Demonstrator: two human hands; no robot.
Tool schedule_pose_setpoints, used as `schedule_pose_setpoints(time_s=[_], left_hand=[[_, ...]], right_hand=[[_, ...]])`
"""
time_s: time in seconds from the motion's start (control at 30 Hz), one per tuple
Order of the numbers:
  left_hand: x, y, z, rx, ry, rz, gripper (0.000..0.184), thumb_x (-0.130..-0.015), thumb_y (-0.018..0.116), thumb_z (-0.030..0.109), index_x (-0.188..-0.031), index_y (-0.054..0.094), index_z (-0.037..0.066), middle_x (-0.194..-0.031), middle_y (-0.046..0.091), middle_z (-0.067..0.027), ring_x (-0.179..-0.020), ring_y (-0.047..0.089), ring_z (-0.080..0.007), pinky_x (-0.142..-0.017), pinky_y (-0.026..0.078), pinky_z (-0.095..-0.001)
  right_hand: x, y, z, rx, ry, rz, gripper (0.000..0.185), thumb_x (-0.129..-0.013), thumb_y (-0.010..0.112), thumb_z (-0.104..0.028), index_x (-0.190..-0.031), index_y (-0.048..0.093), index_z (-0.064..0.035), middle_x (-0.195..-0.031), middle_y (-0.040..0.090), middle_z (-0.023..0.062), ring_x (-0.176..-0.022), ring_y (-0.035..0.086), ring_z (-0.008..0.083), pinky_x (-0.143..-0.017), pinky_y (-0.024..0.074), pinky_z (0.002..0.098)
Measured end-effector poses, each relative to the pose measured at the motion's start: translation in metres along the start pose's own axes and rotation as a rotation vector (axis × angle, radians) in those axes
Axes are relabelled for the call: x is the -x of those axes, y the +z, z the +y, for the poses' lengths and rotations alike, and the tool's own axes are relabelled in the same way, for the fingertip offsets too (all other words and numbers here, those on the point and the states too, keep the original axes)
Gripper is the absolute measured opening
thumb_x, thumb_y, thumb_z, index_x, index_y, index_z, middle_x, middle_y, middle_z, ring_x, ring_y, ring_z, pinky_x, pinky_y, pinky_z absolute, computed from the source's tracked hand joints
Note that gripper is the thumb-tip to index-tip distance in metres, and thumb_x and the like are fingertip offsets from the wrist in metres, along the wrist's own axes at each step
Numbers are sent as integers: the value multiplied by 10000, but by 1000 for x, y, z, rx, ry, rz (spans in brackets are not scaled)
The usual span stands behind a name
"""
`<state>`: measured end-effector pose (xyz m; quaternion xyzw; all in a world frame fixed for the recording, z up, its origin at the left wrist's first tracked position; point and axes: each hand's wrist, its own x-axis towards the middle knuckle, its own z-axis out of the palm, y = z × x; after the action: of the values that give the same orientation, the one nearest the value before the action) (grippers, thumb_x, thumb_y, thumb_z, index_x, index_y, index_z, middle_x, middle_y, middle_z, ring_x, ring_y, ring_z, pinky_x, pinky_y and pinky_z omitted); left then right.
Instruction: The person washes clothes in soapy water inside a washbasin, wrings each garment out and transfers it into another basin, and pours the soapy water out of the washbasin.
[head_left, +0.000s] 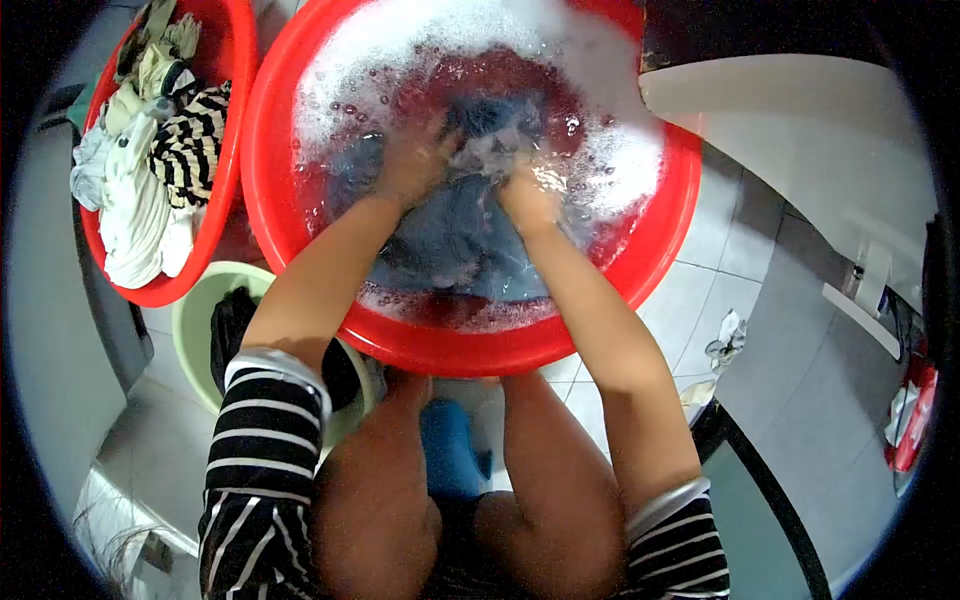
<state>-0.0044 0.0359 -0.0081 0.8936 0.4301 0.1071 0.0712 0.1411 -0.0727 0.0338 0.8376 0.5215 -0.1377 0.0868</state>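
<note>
A dark blue garment (455,240) lies soaked in soapy water inside a large red basin (470,355). My left hand (415,165) is in the water at the garment's left side, its fingers spread against the cloth and partly blurred by the water. To the right, my right hand (530,197) is closed on a bunched part of the same garment, with its fingertips hidden in water and suds. Between the two hands, pale foam sits on the folded cloth. White foam (450,25) covers much of the water toward the far rim.
A smaller red tub (233,130) at the left holds several clothes, including a striped black-and-cream piece (193,145). Below it stands a pale green bucket (190,330) with dark cloth inside. A white curved fixture (790,130) overhangs the right. Something blue (452,450) is between my legs.
</note>
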Motion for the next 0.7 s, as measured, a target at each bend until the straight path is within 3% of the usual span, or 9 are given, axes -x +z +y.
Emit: schedule_pose_setpoints(time_s=[0.03, 0.07, 0.13, 0.23, 0.37, 0.4, 0.53, 0.63, 0.7], left_hand=[[0, -5, 0, -160, 152, 101, 542, -884, 444, 418, -1294, 415, 65, -1256, 468, -210, -1147, 438, -392, -965, 341, -451], [-3, -23, 12, 525, -201, -66, 503, -874, 483, 340, -1292, 411, 70, -1282, 447, -194, -1158, 425, -392, -978, 333, -450], [-1, -9, 8, 151, -19, 40, 496, -833, 555, 297, -1254, 447, 59, -1229, 494, -194, -1125, 467, -365, -961, 360, -435], [3, -45, 30, 566, -195, -127, 481, -765, 649, 251, -1168, 512, 28, -1116, 567, -193, -1031, 545, -317, -899, 417, -400], [11, -108, 62, 1207, -405, -147, 543, -705, 753, 226, -1164, 524, 47, -1095, 595, -115, -991, 563, -204, -875, 438, -320], [9, -122, 66, 1145, -420, -134, 458, -730, 732, 196, -1118, 555, 31, -1041, 618, -77, -941, 565, -142, -841, 442, -289], [-6, -140, 45, 925, -317, -304, 360, -780, 671, 261, -1047, 599, 31, -1010, 628, -140, -924, 586, -162, -836, 447, -311], [-17, -118, 9, 597, -210, -215, 512, -736, 695, 330, -1136, 542, 49, -1096, 584, -176, -1014, 566, -327, -853, 444, -356], [-18, -124, 2, 870, -166, 29, 568, -761, 688, 337, -1223, 476, 83, -1167, 519, -147, -1064, 534, -278, -885, 427, -351]], right_hand=[[0, -3, 0, 94, -126, -73, 652, -732, 640, -380, -1303, 430, -147, -1346, 384, 195, -1198, 401, 378, -1007, 326, 436], [-3, -7, 1, 188, -248, -136, 645, -750, 625, -361, -1322, 410, -158, -1367, 373, 161, -1230, 371, 367, -1022, 310, 434], [-2, -14, -4, -335, -247, -303, 607, -794, 583, -335, -1340, 394, -151, -1398, 350, 113, -1277, 321, 319, -1049, 275, 412], [-15, -33, -15, -2151, 249, -455, 517, -873, 506, -313, -1333, 406, -98, -1427, 316, 70, -1323, 262, 205, -1083, 220, 347], [12, -137, -30, -1684, 691, -417, 492, -844, 556, -350, -1197, 524, -9, -1062, 600, 98, -910, 574, 212, -801, 468, 345], [-1, -84, -28, -1856, 646, -383, 399, -841, 576, -289, -1121, 572, -5, -957, 620, 119, -797, 592, 212, -728, 482, 333], [28, -113, -36, -1964, 542, -197, 293, -841, 588, -225, -1026, 586, 1, -888, 615, 77, -765, 574, 170, -698, 468, 292], [41, -128, -3, -1464, 89, -79, 273, -841, 595, -185, -1038, 575, 4, -885, 619, 76, -803, 570, 159, -732, 458, 284], [47, -133, 19, -1102, -54, 71, 285, -840, 611, -177, -1055, 563, 4, -897, 626, 85, -824, 567, 148, -762, 446, 278]])
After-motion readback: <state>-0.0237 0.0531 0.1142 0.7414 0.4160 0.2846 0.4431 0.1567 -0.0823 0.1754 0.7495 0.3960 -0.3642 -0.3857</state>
